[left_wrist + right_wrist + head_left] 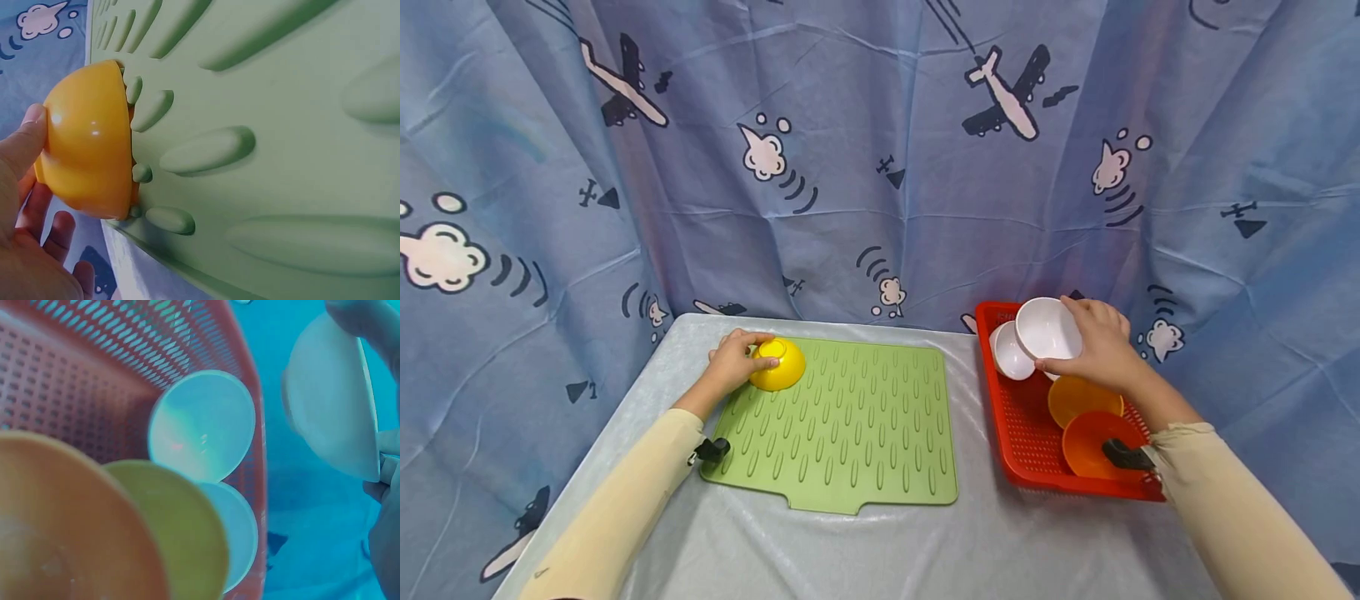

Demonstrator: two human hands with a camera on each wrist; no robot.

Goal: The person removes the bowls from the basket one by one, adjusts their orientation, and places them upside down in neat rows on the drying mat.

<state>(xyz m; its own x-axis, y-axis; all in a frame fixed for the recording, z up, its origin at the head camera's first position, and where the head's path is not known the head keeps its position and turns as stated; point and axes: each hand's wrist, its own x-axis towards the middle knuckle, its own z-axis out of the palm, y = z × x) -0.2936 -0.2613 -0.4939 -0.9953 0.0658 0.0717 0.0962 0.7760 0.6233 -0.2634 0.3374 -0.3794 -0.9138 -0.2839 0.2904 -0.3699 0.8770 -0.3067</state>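
Observation:
A yellow bowl (pixel 788 373) lies upside down on the far left corner of the green drying mat (pixel 842 417). My left hand (pixel 728 364) pinches its base between thumb and fingers; the left wrist view shows the bowl's (pixel 90 144) rim at the mat's ridges. Over the back of the red basket (pixel 1000 425), my right hand (pixel 1099 350) grips a white bowl (pixel 1049 330) by its rim, thumb on the near side. That bowl (pixel 331 394) is tilted, hollow side toward the palm in the right wrist view.
Inside the basket sit another white bowl (pixel 1012 353), a yellow bowl (pixel 1075 403) and an orange bowl (pixel 1092 447). The right wrist view shows a further white bowl (pixel 236 534) partly behind the yellow one. A patterned curtain (pixel 850 167) hangs behind the cloth-covered table (pixel 880 550).

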